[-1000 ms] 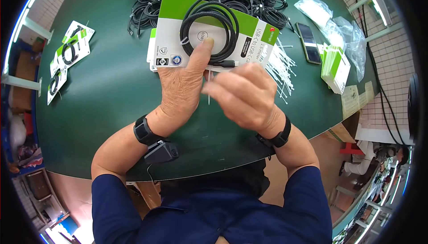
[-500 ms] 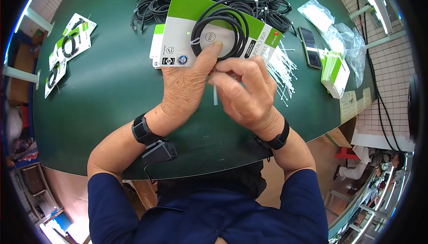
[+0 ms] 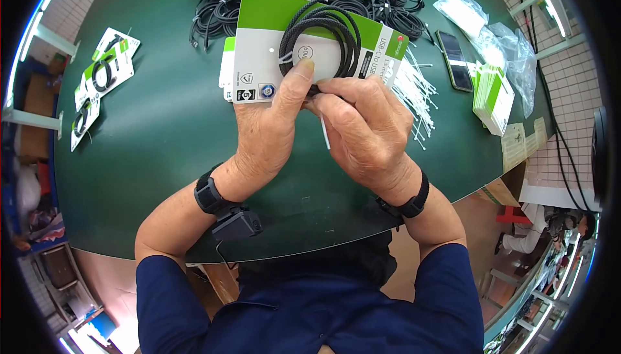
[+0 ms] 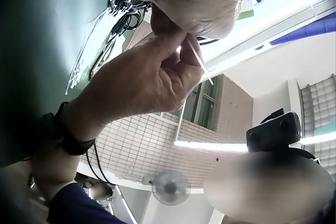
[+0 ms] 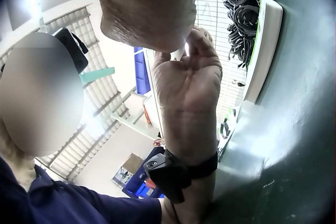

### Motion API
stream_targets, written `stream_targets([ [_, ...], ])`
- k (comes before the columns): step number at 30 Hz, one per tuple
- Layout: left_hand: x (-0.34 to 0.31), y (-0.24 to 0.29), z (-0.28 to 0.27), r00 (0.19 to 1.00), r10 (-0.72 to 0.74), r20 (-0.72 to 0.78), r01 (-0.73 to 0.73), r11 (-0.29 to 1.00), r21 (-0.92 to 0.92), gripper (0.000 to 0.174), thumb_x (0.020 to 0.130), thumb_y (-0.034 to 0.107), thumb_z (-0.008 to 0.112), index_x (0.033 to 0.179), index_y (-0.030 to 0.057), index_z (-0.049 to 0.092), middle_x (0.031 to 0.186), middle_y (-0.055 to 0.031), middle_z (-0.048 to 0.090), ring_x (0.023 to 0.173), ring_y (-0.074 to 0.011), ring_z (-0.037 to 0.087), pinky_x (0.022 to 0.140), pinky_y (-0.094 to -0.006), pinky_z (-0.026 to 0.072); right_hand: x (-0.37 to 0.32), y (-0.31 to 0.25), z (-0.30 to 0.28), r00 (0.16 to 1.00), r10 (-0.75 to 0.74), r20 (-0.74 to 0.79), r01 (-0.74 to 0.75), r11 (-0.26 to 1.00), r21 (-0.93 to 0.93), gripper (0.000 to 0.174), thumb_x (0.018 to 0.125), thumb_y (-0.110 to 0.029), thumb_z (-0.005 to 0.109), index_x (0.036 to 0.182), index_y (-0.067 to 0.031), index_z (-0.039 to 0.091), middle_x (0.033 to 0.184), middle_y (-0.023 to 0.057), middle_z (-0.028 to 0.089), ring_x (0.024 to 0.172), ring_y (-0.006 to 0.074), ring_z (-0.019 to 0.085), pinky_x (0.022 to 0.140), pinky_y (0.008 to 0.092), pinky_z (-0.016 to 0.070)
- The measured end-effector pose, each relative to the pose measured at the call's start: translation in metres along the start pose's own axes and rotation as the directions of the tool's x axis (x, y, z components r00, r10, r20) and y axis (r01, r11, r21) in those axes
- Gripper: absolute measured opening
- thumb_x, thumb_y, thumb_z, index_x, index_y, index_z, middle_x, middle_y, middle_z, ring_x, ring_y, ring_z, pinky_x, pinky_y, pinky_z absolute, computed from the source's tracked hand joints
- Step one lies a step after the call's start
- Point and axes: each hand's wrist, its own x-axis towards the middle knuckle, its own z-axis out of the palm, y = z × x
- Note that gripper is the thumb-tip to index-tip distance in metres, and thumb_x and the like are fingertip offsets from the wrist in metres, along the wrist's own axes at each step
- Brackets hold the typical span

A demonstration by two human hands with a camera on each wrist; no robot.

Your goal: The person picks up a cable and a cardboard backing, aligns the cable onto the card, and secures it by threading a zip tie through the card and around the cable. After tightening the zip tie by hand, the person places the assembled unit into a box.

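In the head view, the left hand (image 3: 266,131) grips a green-and-white card (image 3: 255,50) by its lower edge, thumb on top against a coiled black cable (image 3: 354,46). The fingers of the right hand (image 3: 372,127) pinch at the coil's lower side, at the card's bottom edge. A thin white tie (image 3: 326,132) hangs down from between the hands. The left wrist view shows the tie (image 4: 198,58) sticking out at the fingertips of the right hand (image 4: 136,82). In the right wrist view the left hand's (image 5: 186,92) fingertips are partly hidden behind the right hand.
Behind the card lies a pile of black cables (image 3: 220,4). White ties (image 3: 414,95), a phone (image 3: 455,59), a card stack (image 3: 493,98) and plastic bags (image 3: 462,11) are at the right. Cards with cables (image 3: 103,72) lie at the left; more cards (image 3: 228,72) sit under the held one.
The right hand has come in to the coil's lower side, and its fingers have closed there. The cable end seen there earlier is now covered. The tie's tail has swung to slant rightward.
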Motion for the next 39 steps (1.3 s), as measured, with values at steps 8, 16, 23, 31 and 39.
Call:
stream_targets([
  [8,0.000,0.005,0.010,1.000,0.018,-0.019,-0.017,0.999,0.039,0.036,0.098,0.005,0.072,0.131,0.0015,0.059,0.114,-0.0044,0.066,0.096,-0.0113,0.063,0.080,-0.0259,0.0540,-0.001,-0.005,-0.008,1.000,-0.009,-0.002,0.009,1.000,-0.008,0.033,0.067,0.005,0.087,0.095,-0.0015,0.072,0.096,0.0077,0.068,0.068,0.0184,0.062,0.053,0.0283,0.0491],
  [16,0.001,0.006,0.012,1.000,0.010,-0.020,-0.008,0.993,0.114,0.039,0.099,0.008,0.072,0.134,0.0024,0.055,0.115,-0.0060,0.066,0.090,-0.0111,0.064,0.069,-0.0250,0.0551,-0.008,-0.005,-0.006,0.999,-0.010,-0.034,0.012,0.998,0.059,0.030,0.064,0.004,0.083,0.090,0.0028,0.070,0.098,0.0098,0.067,0.069,0.0181,0.062,0.053,0.0273,0.0509],
  [23,-0.003,0.011,0.011,0.997,-0.065,-0.052,0.080,0.929,0.362,0.041,0.109,0.031,0.059,0.135,-0.0008,0.057,0.123,-0.0113,0.069,0.101,-0.0166,0.069,0.083,-0.0318,0.0591,-0.008,-0.010,-0.005,0.996,-0.001,-0.085,0.020,0.973,0.229,0.027,0.066,0.004,0.082,0.090,0.0050,0.069,0.100,0.0136,0.066,0.070,0.0201,0.064,0.055,0.0290,0.0540],
  [31,-0.002,0.015,0.011,0.995,-0.097,-0.003,0.091,0.918,0.387,0.043,0.109,0.033,0.059,0.134,-0.0015,0.058,0.120,-0.0114,0.070,0.096,-0.0153,0.069,0.083,-0.0320,0.0589,-0.010,-0.010,-0.001,0.993,0.053,-0.102,-0.013,0.934,0.356,0.027,0.071,0.008,0.082,0.095,0.0052,0.069,0.104,0.0145,0.064,0.075,0.0228,0.068,0.060,0.0320,0.0575],
  [39,0.000,0.010,0.015,0.999,-0.003,-0.038,0.008,0.992,0.123,0.044,0.102,0.012,0.068,0.141,0.0019,0.048,0.125,-0.0136,0.064,0.101,-0.0211,0.070,0.074,-0.0348,0.0656,-0.012,-0.007,-0.003,0.989,0.113,-0.097,-0.063,0.910,0.410,0.030,0.076,0.011,0.084,0.098,0.0025,0.066,0.105,0.0152,0.065,0.081,0.0252,0.071,0.069,0.0352,0.0625],
])
